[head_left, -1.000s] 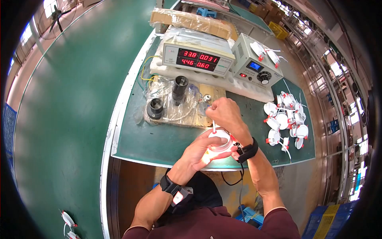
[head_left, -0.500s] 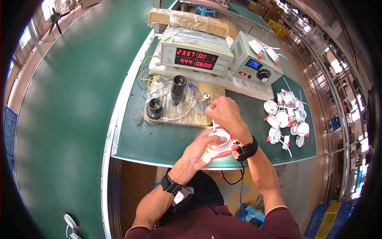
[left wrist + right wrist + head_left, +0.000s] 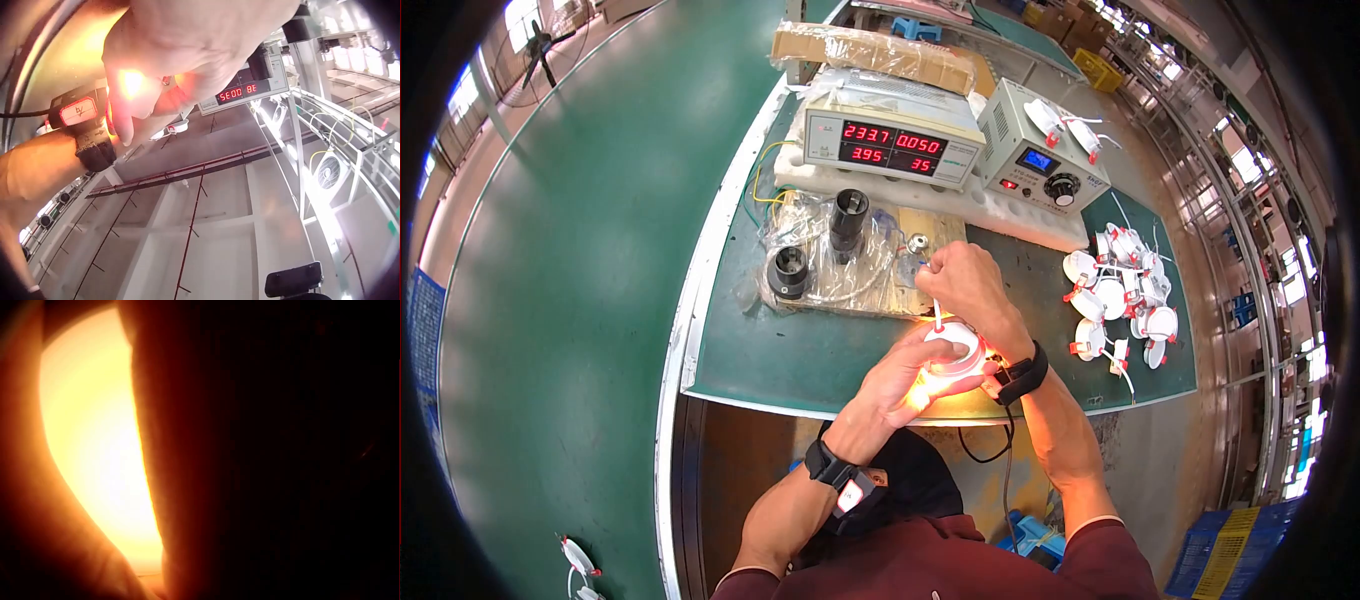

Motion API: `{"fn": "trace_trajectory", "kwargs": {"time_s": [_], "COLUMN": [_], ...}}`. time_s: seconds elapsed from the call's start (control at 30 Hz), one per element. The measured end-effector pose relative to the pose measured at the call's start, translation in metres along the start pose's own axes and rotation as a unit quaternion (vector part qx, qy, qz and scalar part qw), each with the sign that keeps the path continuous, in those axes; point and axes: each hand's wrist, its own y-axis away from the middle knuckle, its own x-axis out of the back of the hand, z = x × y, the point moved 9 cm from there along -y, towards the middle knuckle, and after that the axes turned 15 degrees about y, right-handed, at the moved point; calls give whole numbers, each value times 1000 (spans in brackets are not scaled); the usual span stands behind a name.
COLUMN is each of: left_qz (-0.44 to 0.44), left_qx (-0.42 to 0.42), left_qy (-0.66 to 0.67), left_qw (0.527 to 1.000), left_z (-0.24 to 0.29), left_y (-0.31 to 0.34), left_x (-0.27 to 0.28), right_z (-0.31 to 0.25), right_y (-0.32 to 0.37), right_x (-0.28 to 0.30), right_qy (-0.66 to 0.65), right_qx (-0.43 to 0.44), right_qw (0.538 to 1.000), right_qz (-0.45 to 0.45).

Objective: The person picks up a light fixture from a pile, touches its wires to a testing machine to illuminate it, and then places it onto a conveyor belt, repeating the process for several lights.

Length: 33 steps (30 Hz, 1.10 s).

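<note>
My left hand [image 3: 897,382] grips a round white downlight [image 3: 960,338] with red clips, thumb over its back. The lamp is lit, throwing a warm yellow glow below it. In the right wrist view its bright face [image 3: 94,437] shows between dark edges of fingers. A white cable [image 3: 938,318] runs from the lamp up to my right hand [image 3: 968,287], whose curled fingers hold its end beside the wooden board [image 3: 945,232]. The cable's tip is hidden by the fingers. In the left wrist view my left hand [image 3: 187,44] fills the top.
Behind the hands stand a meter [image 3: 895,150] with red digits and a grey power unit [image 3: 1040,165] with a knob. Two black sockets, one tall [image 3: 850,225] and one short [image 3: 788,270], sit on the plastic-wrapped board. Several downlights [image 3: 1112,298] lie piled at the right.
The lamp's glow has turned from whitish to warm yellow-orange. The meter's lower digits and current reading have changed. Both hands have stayed nearly in place.
</note>
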Motion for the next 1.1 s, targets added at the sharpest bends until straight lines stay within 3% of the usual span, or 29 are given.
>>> {"fn": "trace_trajectory", "kwargs": {"time_s": [0.27, 0.57, 1.07, 1.1], "left_qz": [13, 24, 26, 23], "left_qx": [7, 5, -15, -13], "left_qy": [-4, -12, -38, -56], "left_qw": [1000, 1000, 999, 998], "left_z": [0, -2, -2, -1], "left_y": [5, 4, 3, 6], "left_x": [-6, -3, 0, -3], "right_z": [-2, -2, -4, -5], "right_y": [1, 0, 3, 5], "right_x": [-1, 1, 4, 8], "right_qy": [9, 7, 8, -38], "right_qx": [-5, 3, 6, 6], "right_qw": [999, 1000, 999, 999], "right_qz": [-52, -16, -34, -29]}}
